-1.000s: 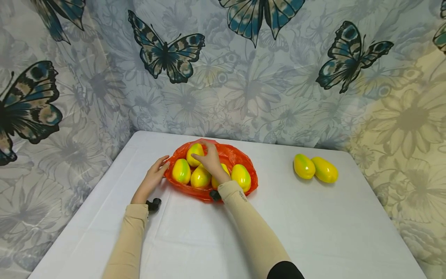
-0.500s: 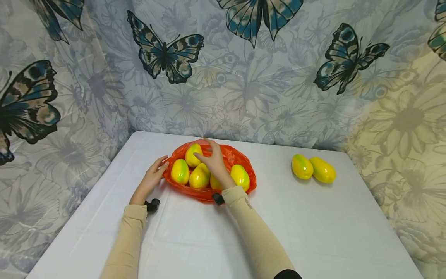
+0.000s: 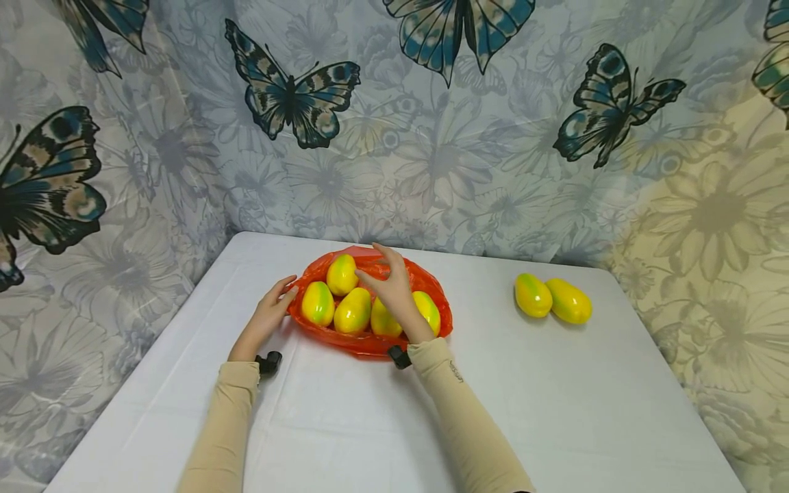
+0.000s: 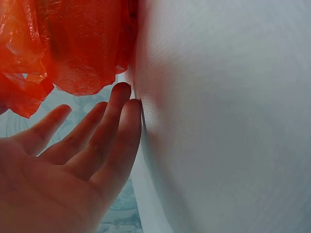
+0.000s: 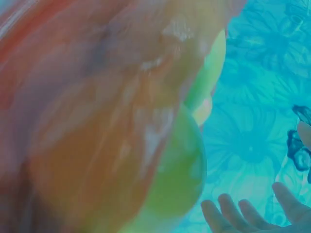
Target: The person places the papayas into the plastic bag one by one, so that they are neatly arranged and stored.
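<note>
right wrist view blurred, right hand hiding part of two mangoes, fingertips cropped

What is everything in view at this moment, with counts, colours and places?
mangoes in the bag: five, yellow-green, bunched on the red bag.
loose mangoes: two, yellow-green, side by side on the table's right.
plastic bag: one, red-orange, table centre, spread open.
table: one, white.
backdrop: one, pale floral cloth with blue butterflies, behind.
left hand: fingers straight, at the bag's left edge.
right hand: fingers spread, above the bagged mangoes, holding nothing.
</note>
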A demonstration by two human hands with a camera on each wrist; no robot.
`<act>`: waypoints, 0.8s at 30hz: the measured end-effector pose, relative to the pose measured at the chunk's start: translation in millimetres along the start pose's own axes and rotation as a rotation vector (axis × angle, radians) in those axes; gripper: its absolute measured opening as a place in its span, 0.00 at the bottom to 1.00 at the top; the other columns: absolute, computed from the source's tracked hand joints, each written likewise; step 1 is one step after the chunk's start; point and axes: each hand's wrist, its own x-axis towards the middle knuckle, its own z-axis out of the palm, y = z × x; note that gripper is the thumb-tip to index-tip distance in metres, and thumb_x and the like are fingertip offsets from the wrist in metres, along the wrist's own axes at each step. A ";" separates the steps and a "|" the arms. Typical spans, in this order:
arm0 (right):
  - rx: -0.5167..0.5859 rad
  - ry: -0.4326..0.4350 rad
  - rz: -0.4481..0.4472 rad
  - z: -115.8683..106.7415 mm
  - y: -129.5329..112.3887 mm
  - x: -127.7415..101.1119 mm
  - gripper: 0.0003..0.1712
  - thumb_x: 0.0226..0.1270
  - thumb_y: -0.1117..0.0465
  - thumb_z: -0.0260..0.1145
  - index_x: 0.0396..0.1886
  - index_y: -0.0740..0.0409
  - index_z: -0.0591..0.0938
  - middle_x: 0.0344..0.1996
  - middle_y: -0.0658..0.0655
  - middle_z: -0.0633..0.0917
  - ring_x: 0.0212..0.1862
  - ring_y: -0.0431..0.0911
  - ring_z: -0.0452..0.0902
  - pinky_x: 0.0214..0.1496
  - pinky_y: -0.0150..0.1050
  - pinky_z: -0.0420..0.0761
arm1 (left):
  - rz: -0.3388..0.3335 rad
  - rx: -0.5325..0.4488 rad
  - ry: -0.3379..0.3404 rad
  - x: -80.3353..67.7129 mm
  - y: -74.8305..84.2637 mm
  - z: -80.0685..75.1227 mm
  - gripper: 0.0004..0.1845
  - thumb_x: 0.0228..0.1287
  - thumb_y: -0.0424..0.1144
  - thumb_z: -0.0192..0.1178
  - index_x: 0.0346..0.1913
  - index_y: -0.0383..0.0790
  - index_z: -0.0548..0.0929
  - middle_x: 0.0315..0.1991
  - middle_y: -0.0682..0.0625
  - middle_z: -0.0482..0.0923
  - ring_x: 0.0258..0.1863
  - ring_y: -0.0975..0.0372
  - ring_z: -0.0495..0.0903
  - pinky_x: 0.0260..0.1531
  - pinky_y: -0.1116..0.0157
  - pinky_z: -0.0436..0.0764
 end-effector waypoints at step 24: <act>0.003 0.099 0.039 -48.2 11.5 -20.5 0.38 0.60 0.49 0.72 0.70 0.46 0.69 0.71 0.54 0.66 0.70 0.57 0.63 0.70 0.61 0.66 | 0.001 -0.007 -0.007 -0.3 -1.0 0.2 0.34 0.77 0.56 0.41 0.77 0.43 0.54 0.73 0.33 0.58 0.66 0.41 0.70 0.58 0.51 0.77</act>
